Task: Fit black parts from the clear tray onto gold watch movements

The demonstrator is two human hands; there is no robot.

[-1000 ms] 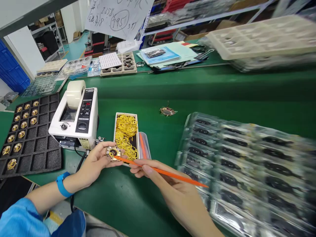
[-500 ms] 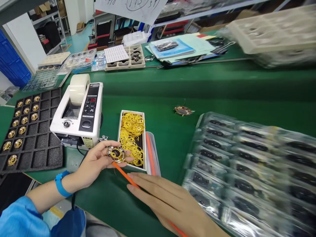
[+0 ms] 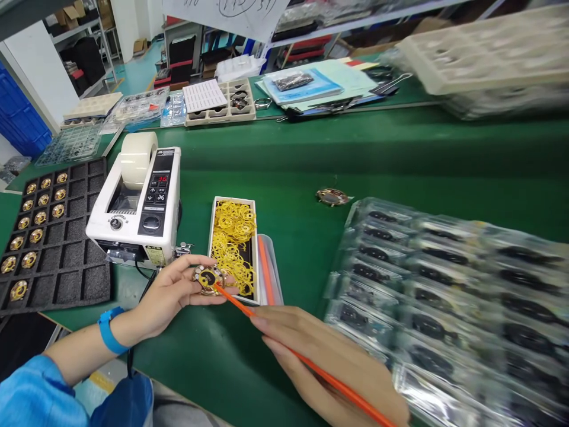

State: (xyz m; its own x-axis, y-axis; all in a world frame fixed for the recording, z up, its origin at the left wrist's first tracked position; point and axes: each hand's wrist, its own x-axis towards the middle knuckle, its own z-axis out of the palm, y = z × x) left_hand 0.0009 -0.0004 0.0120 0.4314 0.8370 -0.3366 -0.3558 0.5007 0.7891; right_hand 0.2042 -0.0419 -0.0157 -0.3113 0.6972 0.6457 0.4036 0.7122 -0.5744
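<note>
Left hand (image 3: 175, 286) pinches a gold disc (image 3: 207, 277) by its edge, above the worktop (image 3: 208, 362), near the white box (image 3: 256, 261) of yellow rings (image 3: 233, 222). Right hand (image 3: 331, 362) pinches an orange stick (image 3: 235, 303), its tip at the disc's face.

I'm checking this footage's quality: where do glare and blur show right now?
Head view: strong glare on the clear plastic packs at lower right; head view: the cream tray at upper right looks smeared; head view: the round piece in the left hand looks clearer.
</note>
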